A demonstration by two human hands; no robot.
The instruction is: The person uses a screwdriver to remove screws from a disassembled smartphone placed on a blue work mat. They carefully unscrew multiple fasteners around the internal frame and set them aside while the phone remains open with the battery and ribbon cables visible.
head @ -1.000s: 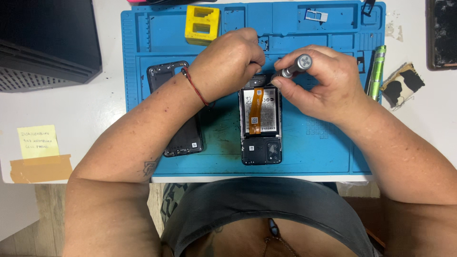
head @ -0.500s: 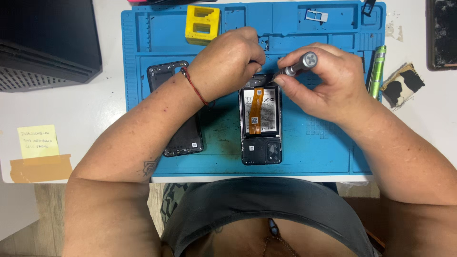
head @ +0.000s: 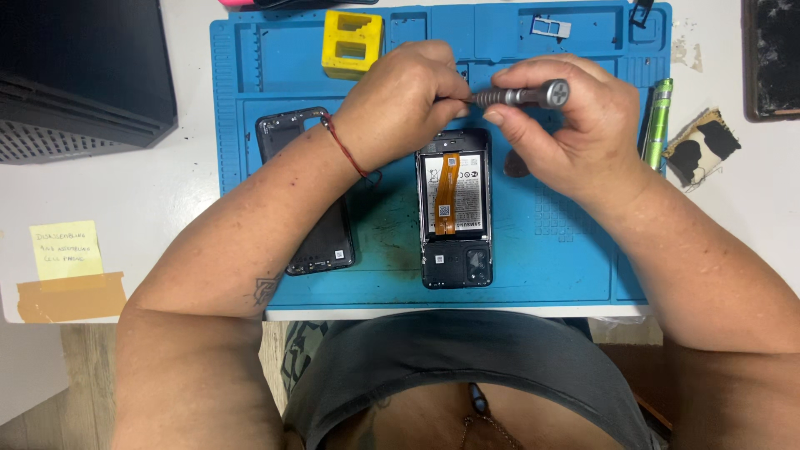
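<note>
On blue mat: left hand pinching screwdriver tip, probably the bit; right hand clasping handle, above opened phone. Risk: bit slipping free, dropping onto exposed battery and orange flex.

The left hand hid the screwdriver tip and the top edge of the opened phone.

Bare arms w/ red wrist string, grey top, forearm tattoo
</note>
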